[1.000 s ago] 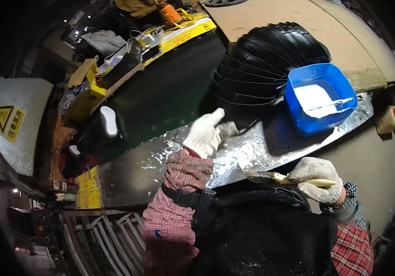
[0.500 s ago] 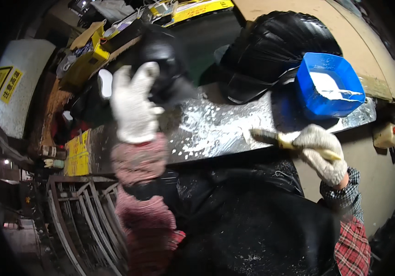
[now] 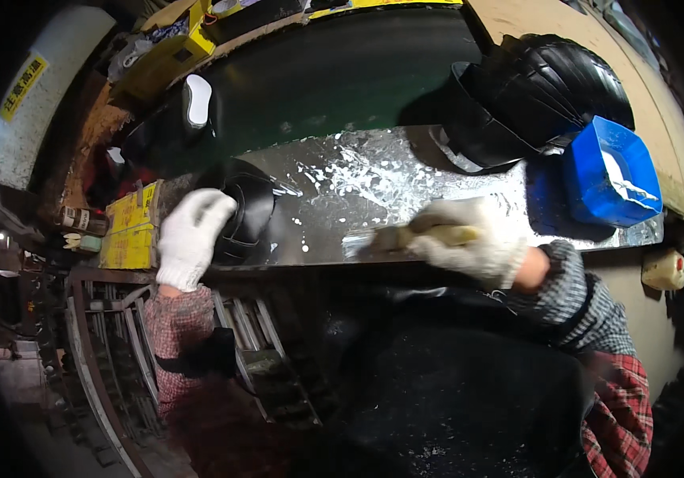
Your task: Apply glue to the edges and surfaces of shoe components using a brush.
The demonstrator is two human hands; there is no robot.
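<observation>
My left hand (image 3: 193, 239), in a white knit glove, is closed on the left edge of a black leather piece (image 3: 256, 209), curved like a shoe upper, at the bench's near left. Part of that piece is hidden by the fingers and dark shadow. My right hand (image 3: 481, 243), gloved too, is wrapped round a brush (image 3: 449, 234). Motion smears its bristle end, which is low over the metal bench top (image 3: 290, 239), marked with white splashes. At the right stands a blue tub (image 3: 589, 179) with white liquid and a thin stick in it.
Nested black leather pieces (image 3: 569, 88) are stacked behind the blue tub. A dark green belt (image 3: 342, 72) runs along the far side, with a white sole-shaped piece (image 3: 197, 101) at its left. A metal rack (image 3: 119, 319) stands below left; a yellow box (image 3: 162, 60) lies beyond.
My left hand has come nearer and to the left with the black leather piece, lower onto the bench. My right hand has carried the brush leftward. The view has shifted somewhat.
</observation>
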